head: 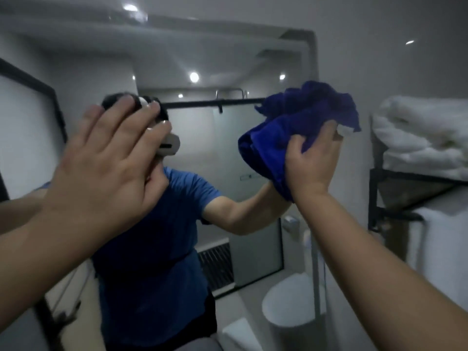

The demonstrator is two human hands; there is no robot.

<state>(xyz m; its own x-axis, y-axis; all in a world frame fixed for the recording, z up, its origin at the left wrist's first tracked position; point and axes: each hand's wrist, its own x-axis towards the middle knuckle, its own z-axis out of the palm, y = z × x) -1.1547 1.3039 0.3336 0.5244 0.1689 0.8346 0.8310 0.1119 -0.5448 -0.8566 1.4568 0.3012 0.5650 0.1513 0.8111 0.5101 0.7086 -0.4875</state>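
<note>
A large wall mirror (228, 138) fills the middle of the head view and reflects a person in a blue shirt. My right hand (312, 163) grips a bunched dark blue cloth (301, 122) and holds it against the glass at the mirror's upper right. My left hand (109, 163) is raised in front of the mirror's left part, palm toward the glass, fingers straight and spread. I cannot tell whether its fingertips touch the glass.
A black metal shelf (395, 183) on the right wall carries stacked white towels (425, 133). Another white towel (440, 249) hangs below it. A black-framed panel (27, 127) stands at the left. The mirror reflects a toilet, a shower screen and ceiling lights.
</note>
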